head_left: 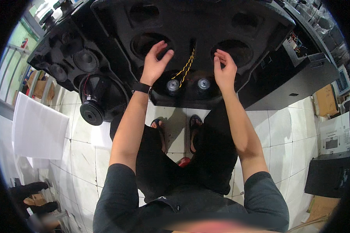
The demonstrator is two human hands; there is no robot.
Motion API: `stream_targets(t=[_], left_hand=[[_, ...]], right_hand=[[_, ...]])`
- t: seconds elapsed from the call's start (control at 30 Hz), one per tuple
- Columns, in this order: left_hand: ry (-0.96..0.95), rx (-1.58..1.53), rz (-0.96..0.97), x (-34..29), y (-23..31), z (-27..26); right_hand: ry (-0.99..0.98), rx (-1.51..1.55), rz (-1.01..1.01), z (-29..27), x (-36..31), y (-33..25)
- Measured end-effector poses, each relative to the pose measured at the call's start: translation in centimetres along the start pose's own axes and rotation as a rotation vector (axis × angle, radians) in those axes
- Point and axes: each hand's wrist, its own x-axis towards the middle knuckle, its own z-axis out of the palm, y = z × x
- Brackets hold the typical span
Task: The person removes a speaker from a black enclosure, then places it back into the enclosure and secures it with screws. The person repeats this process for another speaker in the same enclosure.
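Observation:
A black speaker cabinet (182, 23) with round cutouts lies in front of me. My left hand (156, 64) is over the left round opening (139, 43), thumb and fingers apart, with nothing seen in it. Beside the right opening (243, 52) is my right hand (225, 70), its fingers stretched and loosely together, also holding nothing visible. Between the hands, yellow-and-black twisted wires (189, 64) come out of a slot and run down. Two small round drivers with grey centres, a left one (172, 85) and a right one (203, 83), sit near the cabinet's near edge.
To the left, another black cabinet part (72, 42) holds several speaker cones, and a large woofer (92, 112) rests against it. A white sheet (39, 126) hangs nearby. Right are an open black box (295, 77), cardboard boxes (326, 101) and a black case (326, 176). White tiles (81, 163) cover the floor.

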Motion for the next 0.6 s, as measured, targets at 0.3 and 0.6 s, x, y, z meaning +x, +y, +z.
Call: stream_targets(t=[0.3,0.6], left_hand=[[-0.092,0.394,0.016,-0.6,0.0,3.2],[-0.112,0.372,0.056,-0.8,-1.0,3.5]], right_hand=[[-0.083,-0.068,-0.204,-0.4,0.9,0.3],[-0.117,0.066,-0.045,1.2,0.2,0.8]])
